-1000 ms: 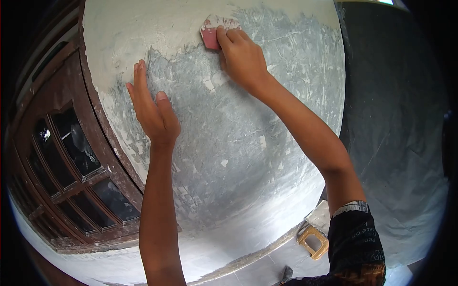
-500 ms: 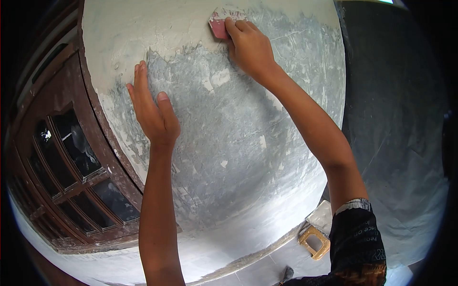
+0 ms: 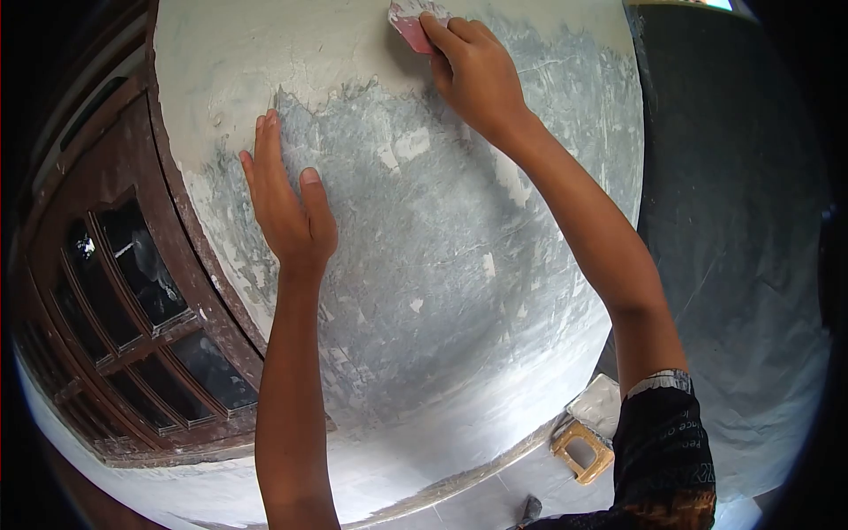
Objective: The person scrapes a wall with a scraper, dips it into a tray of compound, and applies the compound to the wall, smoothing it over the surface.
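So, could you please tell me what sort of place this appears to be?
Probably part of a house under renovation, perhaps a porch: the wall is only partly coated, the right hand holds a white-smeared pink scraper, and a specked brown wooden frame with glass panes stands alongside.

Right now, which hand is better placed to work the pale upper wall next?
Probably the right hand: it grips the pink tool up by the pale upper wall; the open left hand shows none.
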`<act>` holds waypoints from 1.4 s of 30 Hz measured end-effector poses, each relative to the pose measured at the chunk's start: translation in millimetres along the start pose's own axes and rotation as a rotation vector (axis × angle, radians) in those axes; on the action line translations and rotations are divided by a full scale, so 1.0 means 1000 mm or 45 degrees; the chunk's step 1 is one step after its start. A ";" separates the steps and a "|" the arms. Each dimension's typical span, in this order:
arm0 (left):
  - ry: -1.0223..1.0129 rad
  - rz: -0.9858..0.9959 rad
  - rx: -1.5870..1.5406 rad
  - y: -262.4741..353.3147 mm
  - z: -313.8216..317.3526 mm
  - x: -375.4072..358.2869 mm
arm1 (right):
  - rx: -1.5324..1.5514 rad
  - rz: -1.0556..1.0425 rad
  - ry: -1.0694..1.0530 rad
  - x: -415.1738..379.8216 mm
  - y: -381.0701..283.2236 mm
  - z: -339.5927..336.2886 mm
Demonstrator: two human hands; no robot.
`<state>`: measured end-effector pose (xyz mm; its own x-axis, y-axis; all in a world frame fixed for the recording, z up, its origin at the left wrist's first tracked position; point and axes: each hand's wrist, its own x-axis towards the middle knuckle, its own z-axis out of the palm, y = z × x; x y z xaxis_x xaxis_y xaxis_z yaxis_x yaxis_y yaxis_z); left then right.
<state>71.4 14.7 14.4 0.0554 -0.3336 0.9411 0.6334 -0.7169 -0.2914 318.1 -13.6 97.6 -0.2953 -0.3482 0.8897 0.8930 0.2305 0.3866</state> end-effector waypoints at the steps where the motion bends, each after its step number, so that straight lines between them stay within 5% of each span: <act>1: -0.003 0.001 0.001 0.000 0.000 0.000 | -0.041 -0.025 0.001 0.006 0.007 0.004; 8: -0.002 0.002 0.004 0.001 0.000 0.001 | -0.075 -0.066 -0.054 -0.005 0.005 0.021; 18: -0.014 0.008 -0.026 0.001 -0.002 0.000 | 0.234 -0.039 -0.378 -0.077 -0.081 -0.031; 24: -0.011 -0.003 -0.005 0.001 0.001 -0.002 | 0.111 -0.030 0.060 -0.001 -0.043 -0.005; 28: -0.012 -0.014 0.000 0.002 -0.001 0.000 | -0.048 -0.081 -0.040 -0.001 -0.022 0.022; 33: 0.005 -0.021 -0.030 0.001 0.000 0.000 | 0.161 -0.019 -0.393 -0.074 -0.086 -0.018; 36: 0.006 -0.013 -0.052 0.000 -0.002 0.000 | 0.418 0.064 -0.338 -0.077 -0.100 -0.037; 42: 0.006 -0.002 -0.012 0.000 -0.001 0.000 | 0.152 0.048 0.001 0.006 -0.042 0.000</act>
<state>70.7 13.7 13.8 0.0511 -0.3353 0.9407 0.6259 -0.7233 -0.2918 279.3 -24.9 86.5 -0.2621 -0.3383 0.9038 0.8566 0.3498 0.3793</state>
